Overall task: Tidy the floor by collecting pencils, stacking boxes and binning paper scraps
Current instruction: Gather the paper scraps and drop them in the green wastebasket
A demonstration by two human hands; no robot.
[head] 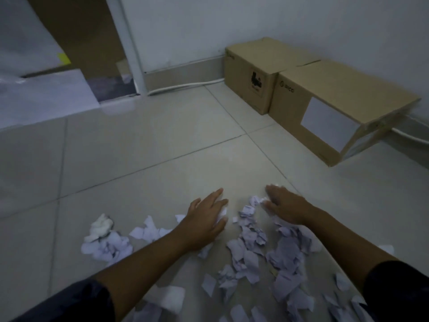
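Observation:
Torn white paper scraps (253, 242) lie scattered over the tiled floor in front of me, with a crumpled wad (101, 226) at the left. My left hand (206, 219) lies flat, palm down, on scraps near the middle. My right hand (284, 205) rests palm down on scraps at the far edge of the pile, fingers fairly straight. Two cardboard boxes stand side by side against the right wall: a smaller one (250, 73) and a longer one (336, 108) with a white label. No pencils are in view.
A white cable (183, 86) runs along the skirting at the back wall. A doorway with white plastic sheeting (39, 96) and a brown panel is at the back left. Bare tiles (139, 147) stretch between the scraps and the walls.

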